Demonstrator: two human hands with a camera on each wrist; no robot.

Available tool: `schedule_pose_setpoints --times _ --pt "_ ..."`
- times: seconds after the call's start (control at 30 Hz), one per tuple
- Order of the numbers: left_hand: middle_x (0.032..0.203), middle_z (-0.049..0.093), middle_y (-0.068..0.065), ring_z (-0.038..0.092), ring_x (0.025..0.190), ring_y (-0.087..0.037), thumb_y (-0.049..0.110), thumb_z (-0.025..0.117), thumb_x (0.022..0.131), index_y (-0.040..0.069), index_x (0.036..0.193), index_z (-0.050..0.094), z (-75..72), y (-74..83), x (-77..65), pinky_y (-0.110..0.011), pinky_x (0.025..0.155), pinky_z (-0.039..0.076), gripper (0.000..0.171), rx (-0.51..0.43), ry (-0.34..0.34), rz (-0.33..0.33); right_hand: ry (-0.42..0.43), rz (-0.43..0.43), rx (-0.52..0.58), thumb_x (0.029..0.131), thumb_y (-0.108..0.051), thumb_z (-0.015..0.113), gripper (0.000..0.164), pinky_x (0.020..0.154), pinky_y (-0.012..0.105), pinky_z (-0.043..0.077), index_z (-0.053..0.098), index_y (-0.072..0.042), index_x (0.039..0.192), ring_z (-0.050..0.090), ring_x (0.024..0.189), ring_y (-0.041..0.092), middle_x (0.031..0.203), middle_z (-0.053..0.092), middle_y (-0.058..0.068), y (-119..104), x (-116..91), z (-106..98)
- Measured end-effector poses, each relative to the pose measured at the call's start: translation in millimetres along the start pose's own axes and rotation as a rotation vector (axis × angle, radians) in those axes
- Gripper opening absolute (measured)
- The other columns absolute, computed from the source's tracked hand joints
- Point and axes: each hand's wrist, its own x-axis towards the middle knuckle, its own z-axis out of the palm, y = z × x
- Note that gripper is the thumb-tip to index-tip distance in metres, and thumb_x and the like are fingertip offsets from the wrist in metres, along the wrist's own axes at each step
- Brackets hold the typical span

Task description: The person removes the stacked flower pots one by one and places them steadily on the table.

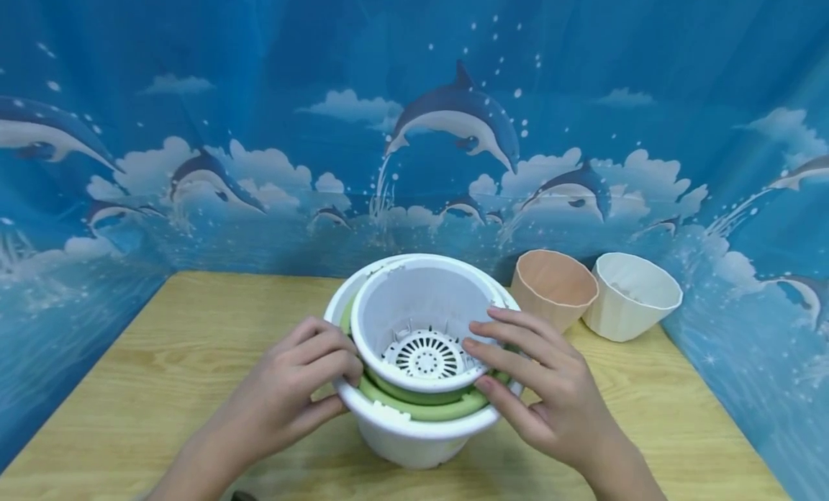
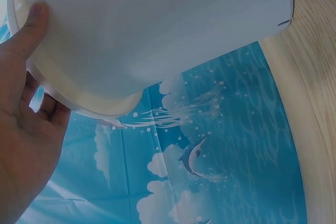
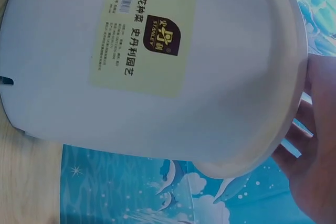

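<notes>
Several round flower pots stand nested on the table: a large white outer pot [image 1: 414,443], a green pot [image 1: 434,412] inside it, and a smaller white pot [image 1: 421,292] innermost. Slots pattern the floor of the innermost pot. My left hand [image 1: 301,378] grips the outer pot's rim at the left, its thumb [image 2: 34,27] against the outside wall and its fingers curled over the edge. At the right, my right hand [image 1: 550,378] rests fairly straight fingers over the innermost pot's rim, with the thumb touching near the front. A printed label [image 3: 144,38] shows on the outer pot's side.
Behind my right hand stand a peach-coloured pot [image 1: 557,278] and a cream pot [image 1: 633,289], side by side. The wood-grain table [image 1: 162,357] ends at a blue dolphin-printed curtain [image 1: 291,76] at the back and sides. A small dark object [image 1: 244,496] shows at the front edge.
</notes>
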Motion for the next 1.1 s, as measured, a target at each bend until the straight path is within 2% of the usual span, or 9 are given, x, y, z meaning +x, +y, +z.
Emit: schedule_pose_setpoints --times 0.23,0.5,0.77,0.93,1.1 --pt "0.106 0.064 0.013 0.054 0.105 -0.012 0.019 0.081 0.079 0.023 0.095 0.064 -1.6 0.8 -0.9 -0.019 0.093 0.045 0.023 -0.008 -0.017 -0.024 -0.006 -0.015 0.023 0.099 -0.024 0.061 0.025 0.11 0.036 0.041 0.075 -0.005 0.108 0.061 0.119 0.029 0.105 0.073 0.009 -2 1 4" --pt "0.106 0.064 0.014 0.054 0.104 -0.012 0.02 0.081 0.079 0.024 0.095 0.064 -1.2 0.7 -2.3 -0.02 0.092 0.046 0.023 0.007 -0.008 -0.009 -0.003 0.055 0.034 0.1 -0.023 0.06 0.018 0.109 0.033 0.041 0.073 -0.01 0.101 0.06 0.116 0.029 0.098 0.071 0.003 -6 -3 8" --pt "0.107 0.063 0.013 0.054 0.104 -0.011 0.019 0.08 0.078 0.023 0.095 0.064 -0.3 -0.5 -1.3 -0.018 0.092 0.044 0.023 0.007 0.021 0.028 0.062 0.049 0.017 0.1 -0.023 0.06 0.021 0.105 0.034 0.043 0.073 -0.006 0.097 0.061 0.107 0.03 0.094 0.071 0.003 -8 -1 14" --pt "0.107 0.063 0.013 0.053 0.105 -0.011 0.02 0.08 0.079 0.023 0.096 0.064 -0.6 0.3 -2.1 -0.021 0.091 0.046 0.023 0.007 0.007 0.013 0.117 0.052 0.005 0.098 -0.024 0.063 0.021 0.104 0.034 0.043 0.073 -0.006 0.094 0.062 0.103 0.028 0.091 0.072 0.004 -10 0 18" --pt "0.108 0.063 0.013 0.053 0.105 -0.012 0.022 0.08 0.081 0.023 0.095 0.063 -1.1 0.3 -2.1 -0.023 0.091 0.047 0.022 0.003 -0.006 -0.003 0.129 0.033 -0.001 0.099 -0.024 0.062 0.023 0.103 0.035 0.042 0.073 -0.004 0.094 0.062 0.1 0.03 0.091 0.072 0.005 -11 1 19"
